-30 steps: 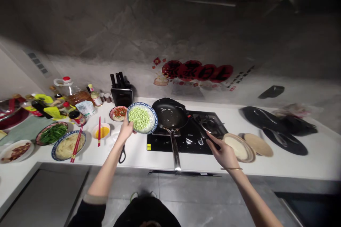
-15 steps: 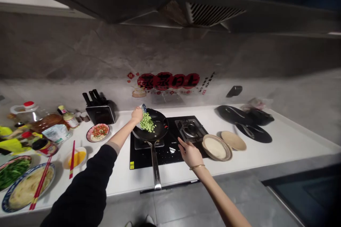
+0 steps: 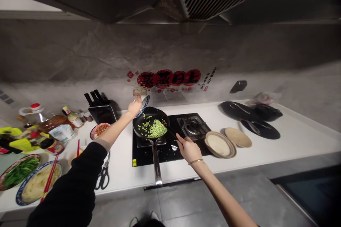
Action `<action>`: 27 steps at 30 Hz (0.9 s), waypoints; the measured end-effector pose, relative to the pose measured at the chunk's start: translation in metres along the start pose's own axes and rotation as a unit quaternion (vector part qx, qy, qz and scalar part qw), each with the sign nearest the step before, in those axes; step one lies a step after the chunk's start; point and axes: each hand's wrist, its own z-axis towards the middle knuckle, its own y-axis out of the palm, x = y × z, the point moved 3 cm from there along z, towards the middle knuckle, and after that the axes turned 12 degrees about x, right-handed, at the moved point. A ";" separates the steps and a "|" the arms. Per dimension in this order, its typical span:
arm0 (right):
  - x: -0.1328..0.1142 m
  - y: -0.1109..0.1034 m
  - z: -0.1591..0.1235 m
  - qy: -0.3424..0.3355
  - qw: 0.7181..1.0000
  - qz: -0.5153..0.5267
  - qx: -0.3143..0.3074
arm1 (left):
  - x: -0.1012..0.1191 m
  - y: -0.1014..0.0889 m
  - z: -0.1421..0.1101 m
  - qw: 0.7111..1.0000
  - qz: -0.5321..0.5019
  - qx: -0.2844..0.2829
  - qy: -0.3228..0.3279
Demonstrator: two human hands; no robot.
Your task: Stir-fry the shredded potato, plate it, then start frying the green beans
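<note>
My left hand point(image 3: 135, 106) is closed on the edge of a blue-and-white plate point(image 3: 144, 105), tilted steeply above the far left rim of a black frying pan point(image 3: 159, 112). Chopped green vegetable pieces point(image 3: 157, 129) lie in the pan, piled toward its right side with some scattered at the left. My right hand point(image 3: 189, 148) grips the dark handle of a spatula point(image 3: 170, 129), whose head reaches into the pan among the pieces. The spatula's blade is partly hidden by them. The pan sits on the left burner, its metal handle pointing toward me.
A bowl of white powder point(image 3: 218, 144) and a tan lid point(image 3: 238, 137) stand right of the cooktop point(image 3: 173, 156). Black lids point(image 3: 261, 129) lie farther right. At left are a knife block point(image 3: 103, 113), scissors point(image 3: 103, 177), bottles, and several food dishes. A range hood overhangs.
My left hand has raised the plate up and away from the pan. The green pieces have spread across the pan, and the spatula now shows among them in my right hand.
</note>
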 end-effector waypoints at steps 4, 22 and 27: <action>-0.005 -0.004 -0.003 -0.002 1.000 0.002 0.029 | -0.003 -0.010 -0.002 1.000 0.003 0.002 0.006; -0.007 -0.008 -0.013 -0.015 1.000 -0.017 0.009 | -0.048 -0.031 -0.029 0.968 -0.129 0.049 -0.210; 0.018 -0.027 0.016 -0.028 0.997 0.009 -0.073 | -0.115 -0.013 -0.114 0.903 -0.254 0.072 -0.338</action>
